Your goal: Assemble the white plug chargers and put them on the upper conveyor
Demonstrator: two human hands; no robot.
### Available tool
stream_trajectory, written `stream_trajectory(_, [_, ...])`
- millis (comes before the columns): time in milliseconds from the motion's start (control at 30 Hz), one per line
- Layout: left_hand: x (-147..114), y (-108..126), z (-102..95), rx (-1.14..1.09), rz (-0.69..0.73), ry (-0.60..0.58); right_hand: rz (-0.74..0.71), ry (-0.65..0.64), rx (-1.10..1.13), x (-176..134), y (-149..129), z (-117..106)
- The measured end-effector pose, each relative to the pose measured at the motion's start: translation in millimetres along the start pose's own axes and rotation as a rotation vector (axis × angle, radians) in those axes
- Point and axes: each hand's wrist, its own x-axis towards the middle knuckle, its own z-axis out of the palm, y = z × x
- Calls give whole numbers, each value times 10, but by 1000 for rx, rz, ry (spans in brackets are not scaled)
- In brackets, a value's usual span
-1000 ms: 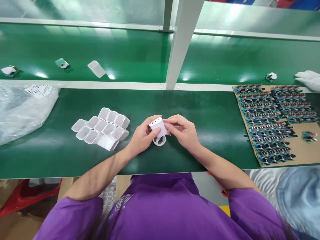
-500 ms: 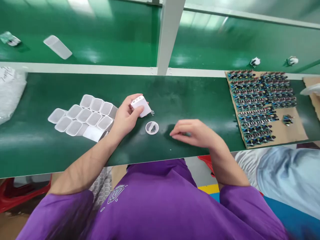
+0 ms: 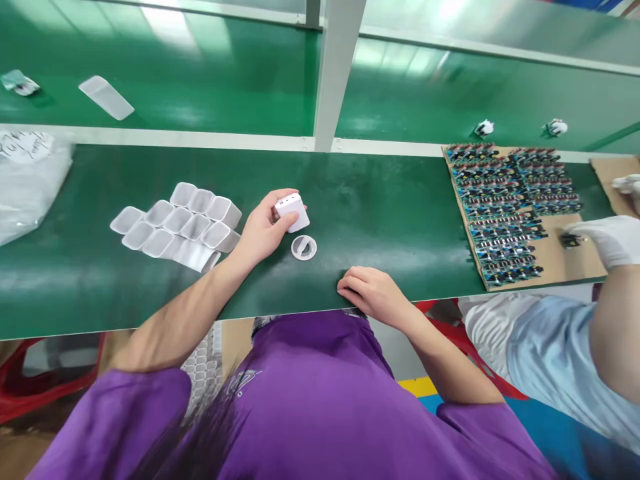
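Factory assembly line, green conveyor belt [image 3: 400, 220], circuit boards [image 3: 510, 200] on cardboard

A single head-worn camera looked forward and steeply down, close over the green bench [image 3: 400, 220] and the wearer's purple shirt [image 3: 320, 407].

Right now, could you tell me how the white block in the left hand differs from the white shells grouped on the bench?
The white block is closed and solid-looking; the white shells are open and hollow. The block is held in the left hand; the shells rest on the green bench. It is single; they are many. Both are white plastic.
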Motion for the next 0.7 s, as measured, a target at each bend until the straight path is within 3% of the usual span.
stream_trajectory(100, [-20, 49, 16, -98, -28, -70, 34, 26, 137, 145, 50, -118])
stream_trajectory(200, [-52, 100, 15, -224, -82, -162, 60, 238, 264, 502, 145, -287])
stream_trajectory(300, [-83, 147, 5, -367, -158, -265, 45, 432, 251, 945, 238, -378])
stream_trajectory(400, [-97, 177, 2, -454, -222, -309, -9, 440, 192, 1241, 298, -337])
stream_trajectory(700, [-101, 123, 0, -511, -302, -292, -35, 525, 164, 1224, 375, -104])
